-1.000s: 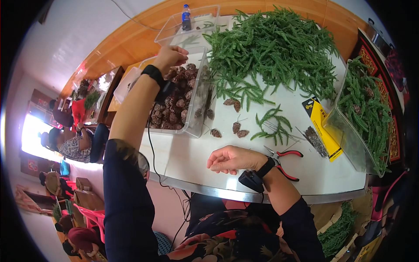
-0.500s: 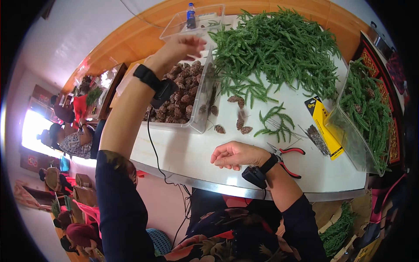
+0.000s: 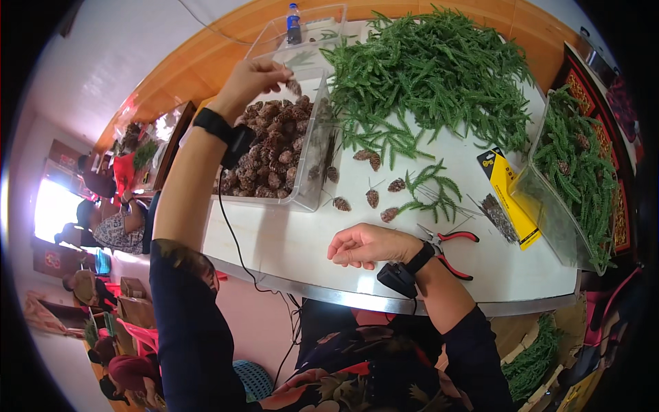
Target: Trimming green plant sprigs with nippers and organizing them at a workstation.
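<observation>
My left hand [image 3: 250, 86] is raised over the far part of a clear plastic bin [image 3: 310, 154] full of brown pine cones [image 3: 271, 151]. Its fingertips pinch a single pine cone [image 3: 294, 87]. My right hand [image 3: 360, 246] rests near the table's front edge, palm turned inward, fingers loosely curled and a little apart, with nothing visible in them. Just beyond it, several loose cones [image 3: 372, 198] lie on the white table [image 3: 309, 240]. Beside them is a small ring of green sprigs [image 3: 439, 189] with thin wire stems.
Red-handled pliers [image 3: 456, 237] lie right of my right hand, near a yellow package [image 3: 511, 199] and dark wire pieces [image 3: 498, 216]. A large heap of green sprigs [image 3: 439, 75] covers the back. Another clear bin [image 3: 549, 220] holds greenery. A black cable [image 3: 237, 233] crosses the table edge.
My left hand has gone from spread fingers to pinching a pine cone, shifting slightly left. A cone blurred by motion has settled on the table, and cones around it have shifted.
</observation>
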The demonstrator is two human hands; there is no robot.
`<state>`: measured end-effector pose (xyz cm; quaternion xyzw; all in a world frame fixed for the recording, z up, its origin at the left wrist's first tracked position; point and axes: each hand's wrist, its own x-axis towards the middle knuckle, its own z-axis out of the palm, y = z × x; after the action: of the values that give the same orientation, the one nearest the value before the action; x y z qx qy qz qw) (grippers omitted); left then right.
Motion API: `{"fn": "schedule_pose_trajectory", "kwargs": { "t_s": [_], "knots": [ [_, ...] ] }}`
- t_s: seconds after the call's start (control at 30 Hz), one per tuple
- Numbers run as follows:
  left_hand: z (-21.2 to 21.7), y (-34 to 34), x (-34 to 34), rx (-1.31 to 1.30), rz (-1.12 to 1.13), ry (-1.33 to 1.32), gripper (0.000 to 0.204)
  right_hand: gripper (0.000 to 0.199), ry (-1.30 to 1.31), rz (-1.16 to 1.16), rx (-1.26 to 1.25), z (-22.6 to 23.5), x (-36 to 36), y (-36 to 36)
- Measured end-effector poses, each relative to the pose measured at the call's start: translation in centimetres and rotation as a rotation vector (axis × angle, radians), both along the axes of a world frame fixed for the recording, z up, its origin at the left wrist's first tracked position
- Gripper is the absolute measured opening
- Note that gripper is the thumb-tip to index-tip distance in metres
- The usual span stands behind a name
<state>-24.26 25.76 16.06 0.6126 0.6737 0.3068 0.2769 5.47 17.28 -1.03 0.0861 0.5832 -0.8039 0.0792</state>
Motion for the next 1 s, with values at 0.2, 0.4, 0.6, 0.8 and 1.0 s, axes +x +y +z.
{"fn": "schedule_pose_trajectory", "kwargs": {
  "t_s": [0.2, 0.4, 0.6, 0.8, 1.0],
  "knots": [
    [3.1, -2.4, 5.7, 0.066, -0.128, -0.261, 0.023, 0.024, -0.02, -0.026, 0.006, -0.1, 0.4, 0.3],
    [-3.4, 1.1, -0.5, -0.15, 0.021, 0.337, 0.027, 0.025, -0.008, -0.005, 0.011, -0.1, -0.2, -0.1],
    [-6.2, 2.2, 0.1, -0.191, -0.214, 0.478, 0.03, 0.024, -0.009, -0.001, 0.009, -0.3, 0.1, -0.1],
    [-3.5, 1.4, -2.8, -0.194, -0.005, 0.215, 0.035, 0.023, -0.003, 0.007, 0.025, -0.1, -0.3, -0.2],
    [-5.7, 0.9, 0.1, -0.053, -0.263, 0.536, 0.031, 0.024, -0.007, -0.013, 0.033, -0.2, 0.2, 0.0]
  ]
}}
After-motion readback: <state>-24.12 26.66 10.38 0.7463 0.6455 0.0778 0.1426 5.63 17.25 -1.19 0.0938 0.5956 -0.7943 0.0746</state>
